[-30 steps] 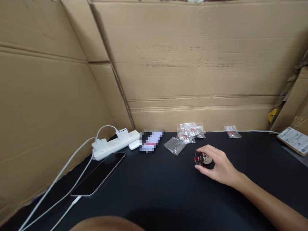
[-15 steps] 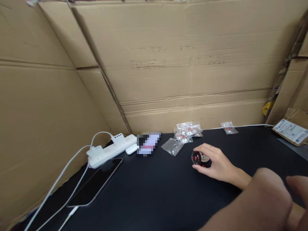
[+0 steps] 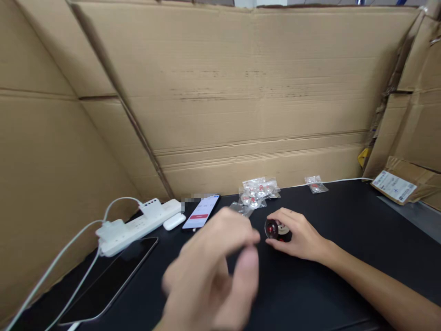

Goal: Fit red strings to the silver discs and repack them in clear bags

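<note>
In the head view, my right hand (image 3: 296, 234) is closed on a dark round disc (image 3: 271, 229) with a red mark at its centre and a clear, shiny rim. The disc stands on edge between thumb and fingers, low over the black table. Partly hidden behind it, within the curl of the hand, are a beige round piece (image 3: 283, 229) and a bit of red. My left hand (image 3: 215, 271) hangs in the near foreground, blurred. Its fingers are bent, with a gap between thumb and forefinger, and nothing shows in it.
Clear bags with round pieces (image 3: 257, 192) lie near the cardboard wall (image 3: 220, 115), and another small bag (image 3: 316, 185) lies further right. At left are a white power strip (image 3: 139, 227), a white case (image 3: 174, 221), a phone (image 3: 201, 211) and a tablet (image 3: 112, 280). A labelled cardboard package (image 3: 396, 186) lies right.
My left hand has swung from the lower right, by my right forearm, to the lower middle. My right hand still holds the disc. The view has shifted slightly right.
</note>
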Demonstrator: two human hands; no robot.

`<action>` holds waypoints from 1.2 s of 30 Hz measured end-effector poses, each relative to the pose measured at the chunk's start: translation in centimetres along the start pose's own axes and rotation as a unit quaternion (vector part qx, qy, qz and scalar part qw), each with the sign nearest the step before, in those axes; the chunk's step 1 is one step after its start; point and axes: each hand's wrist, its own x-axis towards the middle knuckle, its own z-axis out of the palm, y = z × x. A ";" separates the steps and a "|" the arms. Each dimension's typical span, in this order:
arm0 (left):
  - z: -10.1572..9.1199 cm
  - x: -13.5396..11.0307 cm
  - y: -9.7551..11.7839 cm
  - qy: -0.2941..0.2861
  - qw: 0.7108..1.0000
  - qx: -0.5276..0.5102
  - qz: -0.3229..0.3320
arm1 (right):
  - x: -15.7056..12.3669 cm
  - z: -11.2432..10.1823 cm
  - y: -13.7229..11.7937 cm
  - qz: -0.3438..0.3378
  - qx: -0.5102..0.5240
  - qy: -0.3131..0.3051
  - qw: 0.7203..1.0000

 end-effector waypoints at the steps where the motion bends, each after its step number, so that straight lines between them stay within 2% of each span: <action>1: 0.7 1.1 -1.0 -0.004 1.000 -0.011 -0.010 | 0.0 0.0 -0.1 0.004 -0.003 -0.006 1.000; 2: 1.5 2.0 -2.0 -0.010 0.999 -0.027 -0.025 | 0.0 0.1 -0.1 0.007 -0.005 -0.012 1.000; 4: 3.0 2.7 -3.8 -0.077 0.990 -0.056 -0.106 | -0.1 0.2 -0.1 0.006 -0.004 -0.019 1.000; 6: 4.3 2.4 -5.0 -0.166 0.963 -0.099 -0.188 | -0.2 0.5 0.0 -0.004 0.002 -0.022 1.000; 9: 5.8 1.1 -5.4 -0.269 0.921 -0.159 -0.231 | -0.4 0.8 0.1 -0.018 0.011 -0.009 1.000; 12: 6.4 0.2 -5.6 -0.305 0.891 -0.217 -0.257 | -0.3 0.8 0.1 -0.018 0.009 -0.007 1.000; 16: 6.8 -0.1 -7.3 -0.294 0.868 -0.261 -0.304 | 0.0 0.1 -0.3 -0.003 -0.021 -0.019 1.000; 19: 6.7 0.0 -8.6 -0.282 0.889 -0.214 -0.291 | 0.1 -0.4 -0.2 0.004 -0.063 -0.040 0.997; 24: 6.2 -0.1 -8.8 -0.295 0.928 -0.062 -0.217 | -0.2 -0.4 0.3 -0.019 -0.087 -0.142 0.986; 30: 6.3 -0.6 -8.1 -0.315 0.935 0.052 -0.156 | 0.0 -0.6 -0.1 -0.020 -0.083 -0.136 0.987; 33: 6.4 -1.0 -8.2 -0.300 0.940 0.092 -0.133 | 0.1 -1.3 -0.2 -0.005 -0.107 -0.129 0.986; 36: 6.6 -1.2 -8.2 -0.279 0.948 0.111 -0.101 | -0.1 -1.6 0.2 0.011 -0.117 -0.156 0.981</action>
